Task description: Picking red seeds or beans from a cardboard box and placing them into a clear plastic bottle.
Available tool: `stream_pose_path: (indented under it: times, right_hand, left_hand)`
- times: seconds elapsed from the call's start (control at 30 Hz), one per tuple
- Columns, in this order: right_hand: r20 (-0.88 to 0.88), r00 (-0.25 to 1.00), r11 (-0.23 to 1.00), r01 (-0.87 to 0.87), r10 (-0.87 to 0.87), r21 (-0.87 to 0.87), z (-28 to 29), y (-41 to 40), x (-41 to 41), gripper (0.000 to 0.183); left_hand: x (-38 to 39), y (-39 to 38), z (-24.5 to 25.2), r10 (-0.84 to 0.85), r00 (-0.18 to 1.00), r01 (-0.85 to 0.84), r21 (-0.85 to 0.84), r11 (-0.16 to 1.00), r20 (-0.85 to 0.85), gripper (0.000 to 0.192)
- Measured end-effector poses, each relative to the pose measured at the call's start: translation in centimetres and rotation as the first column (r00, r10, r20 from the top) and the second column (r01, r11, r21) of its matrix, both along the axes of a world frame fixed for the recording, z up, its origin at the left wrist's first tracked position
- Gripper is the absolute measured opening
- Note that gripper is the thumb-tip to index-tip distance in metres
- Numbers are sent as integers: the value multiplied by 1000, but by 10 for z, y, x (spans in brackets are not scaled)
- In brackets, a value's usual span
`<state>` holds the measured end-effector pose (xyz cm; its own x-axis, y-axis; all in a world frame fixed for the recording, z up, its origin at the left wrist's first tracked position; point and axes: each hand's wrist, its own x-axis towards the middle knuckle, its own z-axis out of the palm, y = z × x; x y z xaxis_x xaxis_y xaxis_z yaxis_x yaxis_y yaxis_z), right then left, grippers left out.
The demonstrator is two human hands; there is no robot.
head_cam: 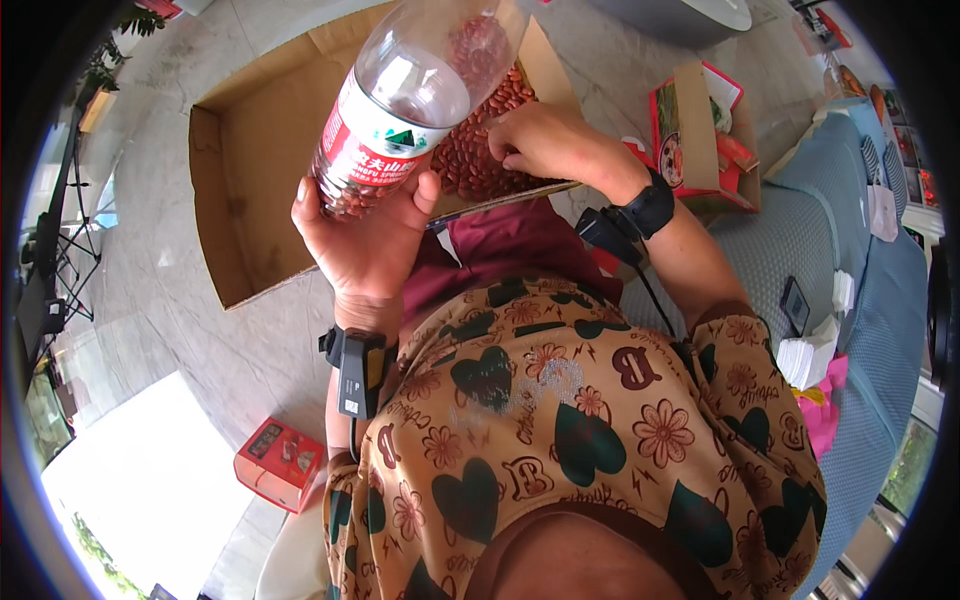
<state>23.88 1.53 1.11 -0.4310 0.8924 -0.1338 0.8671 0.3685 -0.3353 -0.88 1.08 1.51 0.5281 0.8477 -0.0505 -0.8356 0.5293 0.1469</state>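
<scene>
My left hand (pixel 367 240) holds up a large clear plastic bottle (pixel 409 97) with a red and white Nongfu Spring label, its base resting in my palm. Red-brown beans or shelled peanuts lie in the bottle's bottom. Below it, on my lap, is a shallow cardboard box (pixel 255 195); a layer of the same red-brown beans or peanuts (pixel 480 150) covers its right part. My right hand (pixel 536 146) is over that layer with its fingers curled and thumb near the fingertips. Whether something small is between them cannot be told.
A red and brown open carton (pixel 705 142) with packets stands at the right, near a blue padded sofa (pixel 855 300) bearing a phone (pixel 795 306) and tissues (pixel 810 352). A red box (pixel 279 463) sits at the lower left. A grey rounded object (pixel 675 19) is at the top.
</scene>
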Motion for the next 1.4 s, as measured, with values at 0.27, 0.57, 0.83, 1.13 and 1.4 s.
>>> stream_pose_path:
  times: [0.27,0.57,0.83,1.13,1.4]
  right_hand:
    - [-528,843,897,306,-100,319,61,-2,10,11]
    - [-869,494,819,486,29,303,137,-19,-9,16]
    - [-896,443,859,464,-15,215,117,-11,-2,18]
    - [44,993,984,101,-109,146,43,-12,0,15]
    - [179,982,994,38,-55,99,6,-11,-9,13]
  left_hand:
    - [-1,-3,-2,-15,998,15,-9,1000,53,84]
    - [2,-3,0,-9,1000,9,7,1000,-17,80]
    - [1,-4,3,16,999,-17,-2,1000,-48,82]
    - [0,-1,1,-4,1000,5,26,1000,-17,85]
    - [2,-1,1,-17,1000,17,13,1000,5,84]
